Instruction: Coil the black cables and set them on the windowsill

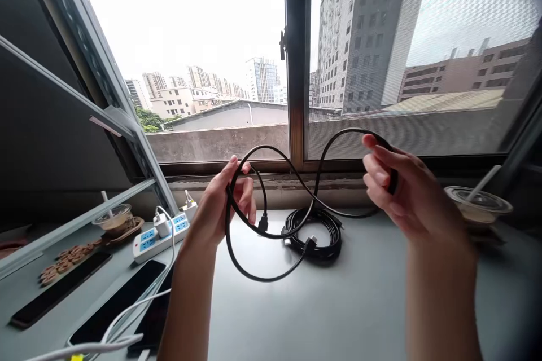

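Observation:
A black cable (271,148) hangs in loose loops between my two hands, above the grey table. My left hand (231,197) pinches it where strands cross, thumb and fingers pressed together. One dark plug (263,223) dangles close to those fingertips, and another plug with a metal tip (311,241) hangs lower. My right hand (402,186) is raised on the other side, its fingers curled round a stretch of the same cable. Behind the loops, a coiled black cable (326,251) lies on the table, partly covered by the hanging strands.
On the left stand a white power strip (169,237) with chargers, dark phones (118,299), white charging cords (127,316) and brown coasters (68,260). Lidded cups with straws stand at the left (114,220) and right (478,203). A metal shelf frame (148,163) rises at left; the window (296,67) is ahead.

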{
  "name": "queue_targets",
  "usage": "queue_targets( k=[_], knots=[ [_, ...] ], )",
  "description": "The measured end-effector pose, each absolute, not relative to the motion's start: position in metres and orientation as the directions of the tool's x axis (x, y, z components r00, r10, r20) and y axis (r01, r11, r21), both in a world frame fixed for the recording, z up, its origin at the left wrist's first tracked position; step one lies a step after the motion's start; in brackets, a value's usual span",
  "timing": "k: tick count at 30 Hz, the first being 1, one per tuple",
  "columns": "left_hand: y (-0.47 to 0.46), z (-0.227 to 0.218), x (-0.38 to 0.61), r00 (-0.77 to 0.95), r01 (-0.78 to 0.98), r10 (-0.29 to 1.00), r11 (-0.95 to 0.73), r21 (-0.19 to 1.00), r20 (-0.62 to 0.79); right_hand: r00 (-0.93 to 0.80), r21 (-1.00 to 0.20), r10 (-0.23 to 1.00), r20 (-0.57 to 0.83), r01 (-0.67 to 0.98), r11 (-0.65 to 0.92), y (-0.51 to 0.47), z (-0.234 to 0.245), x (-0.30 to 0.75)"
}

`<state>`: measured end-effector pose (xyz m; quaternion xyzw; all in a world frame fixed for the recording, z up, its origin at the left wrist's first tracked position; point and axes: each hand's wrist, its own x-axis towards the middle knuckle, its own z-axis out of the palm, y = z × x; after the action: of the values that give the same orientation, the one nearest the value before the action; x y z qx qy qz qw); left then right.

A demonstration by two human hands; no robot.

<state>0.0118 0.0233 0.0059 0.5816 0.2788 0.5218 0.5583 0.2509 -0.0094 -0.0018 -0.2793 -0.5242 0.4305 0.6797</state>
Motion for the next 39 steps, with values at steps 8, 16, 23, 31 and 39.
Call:
queue_targets(
  k=[8,16,23,31,39],
  knots=[
    [0.031,0.005,0.012,0.145,-0.075,0.923,-0.349,0.934,0.357,0.163,-0.85,0.835,0.525,0.045,0.525,-0.015,-0.002,0.241],
    [0.022,-0.001,0.025,0.376,-0.061,0.83,-0.422,0.904,0.413,-0.018,-0.76,0.845,0.535,0.426,0.49,0.006,-0.015,0.196],
    [0.015,-0.005,0.034,0.373,-0.187,0.827,-0.377,0.907,0.42,0.028,-0.714,0.814,0.581,0.499,0.492,0.014,-0.026,0.181],
    [0.013,-0.002,0.033,0.319,-0.144,0.838,-0.418,0.897,0.442,-0.124,-0.572,0.764,0.633,0.59,0.57,0.012,-0.025,0.173],
    [0.026,0.003,0.004,0.099,-0.224,0.873,-0.448,0.865,0.478,0.168,-0.82,0.808,0.565,0.22,0.528,0.021,-0.024,0.202]
  ],
)
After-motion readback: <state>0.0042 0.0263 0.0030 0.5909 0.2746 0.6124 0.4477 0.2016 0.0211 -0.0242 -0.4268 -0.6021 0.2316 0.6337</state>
